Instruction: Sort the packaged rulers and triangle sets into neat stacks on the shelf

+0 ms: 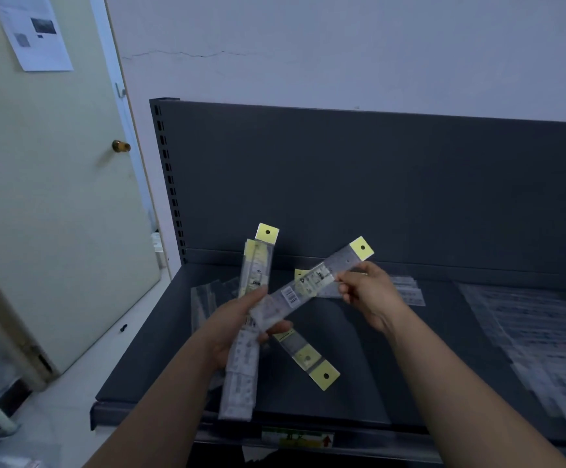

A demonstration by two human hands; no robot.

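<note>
My left hand (pixel 232 327) grips a bundle of packaged rulers (pixel 246 352) in clear sleeves with yellow hang tabs, held upright over the dark grey shelf (pixel 359 376). My right hand (pixel 367 293) pinches one more packaged ruler (pixel 312 285), which slants from my left fingers up to its yellow tab at the right. Two packaged rulers (pixel 305 358) lie loose on the shelf below my hands. Further packaged rulers (pixel 406 290) lie flat behind my right hand.
Clear packaged triangle sets (pixel 552 346) are spread over the shelf's right side. More clear packets (pixel 204 298) lie at the shelf's left rear. A slotted upright (pixel 170 184) and the dark back panel bound the shelf. A door (pixel 55 197) stands at the left.
</note>
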